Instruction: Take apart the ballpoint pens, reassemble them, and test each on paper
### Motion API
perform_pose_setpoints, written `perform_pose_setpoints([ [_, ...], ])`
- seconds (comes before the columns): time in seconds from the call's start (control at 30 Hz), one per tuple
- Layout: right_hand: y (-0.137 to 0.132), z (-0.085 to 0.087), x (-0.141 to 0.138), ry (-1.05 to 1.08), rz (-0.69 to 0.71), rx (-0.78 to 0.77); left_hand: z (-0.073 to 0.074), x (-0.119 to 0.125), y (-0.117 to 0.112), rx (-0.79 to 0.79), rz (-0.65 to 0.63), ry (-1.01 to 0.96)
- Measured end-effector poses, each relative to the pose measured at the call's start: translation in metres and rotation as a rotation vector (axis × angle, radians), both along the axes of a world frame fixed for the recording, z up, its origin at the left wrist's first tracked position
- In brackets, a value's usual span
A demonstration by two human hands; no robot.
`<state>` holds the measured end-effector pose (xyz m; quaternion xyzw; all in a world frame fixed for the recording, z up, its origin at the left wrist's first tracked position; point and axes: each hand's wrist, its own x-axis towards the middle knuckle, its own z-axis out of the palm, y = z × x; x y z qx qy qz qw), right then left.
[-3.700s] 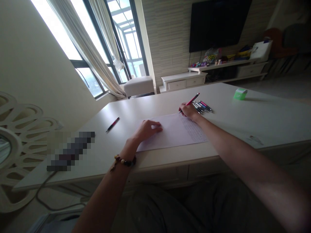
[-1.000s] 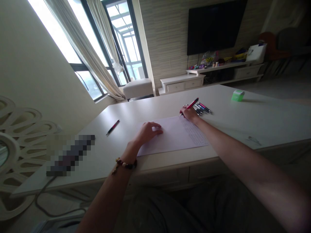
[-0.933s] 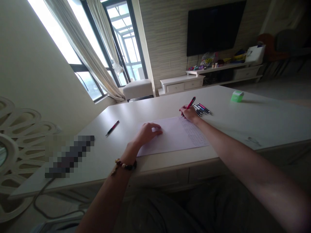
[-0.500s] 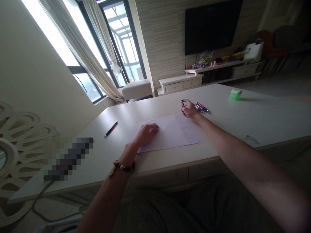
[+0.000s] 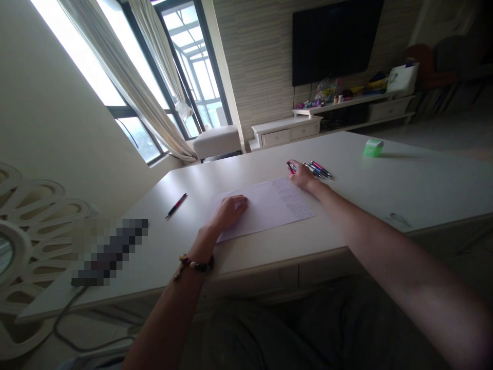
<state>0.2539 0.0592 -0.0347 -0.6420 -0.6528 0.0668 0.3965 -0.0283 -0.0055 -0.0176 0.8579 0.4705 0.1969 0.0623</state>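
A sheet of paper (image 5: 265, 205) lies on the white table, with lines of handwriting along its right side. My left hand (image 5: 231, 209) rests on the left part of the sheet, palm down, fingers stretched out, and holds nothing. Just past the sheet's far right corner, my right hand (image 5: 301, 174) has its fingers curled round a pen (image 5: 290, 168) with a reddish part; most of it is hidden by the fingers. Beside that hand, several pens (image 5: 320, 168) lie in a loose group, partly covered by it.
On the left of the white table (image 5: 239, 270) lies a red and black pen (image 5: 176, 205). Nearer the left edge is a pixelated dark object (image 5: 115, 249) with a cable. A green box (image 5: 373, 148) stands at the far right. Beyond the table are a stool (image 5: 216, 140) and a low cabinet (image 5: 285, 132).
The paper has shifted slightly to the left, with my left hand on it. My right hand has lowered a little and stays by the pens.
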Motion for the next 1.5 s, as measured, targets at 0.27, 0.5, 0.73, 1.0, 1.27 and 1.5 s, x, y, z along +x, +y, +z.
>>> perform_pose_setpoints([
  [0.27,-0.002,-0.004,0.001,-0.234,-0.096,-0.122,-0.001,-0.003,0.002,-0.025,0.041,0.070],
  [0.5,-0.002,-0.006,-0.001,-0.308,-0.082,-0.103,-0.002,-0.001,0.003,-0.091,0.019,0.088],
  [0.73,-0.001,-0.005,0.004,-0.292,-0.185,-0.081,0.008,0.001,-0.005,0.085,0.151,0.066],
  [1.0,-0.004,-0.003,0.002,-0.302,-0.209,-0.136,0.003,-0.001,-0.003,-0.026,0.043,0.106],
  [1.27,-0.009,-0.003,0.002,-0.313,-0.251,-0.115,-0.005,0.002,0.004,-0.142,0.077,0.169],
  [1.5,-0.006,-0.004,0.000,-0.249,-0.212,-0.070,0.008,-0.033,0.021,0.221,0.529,0.022],
])
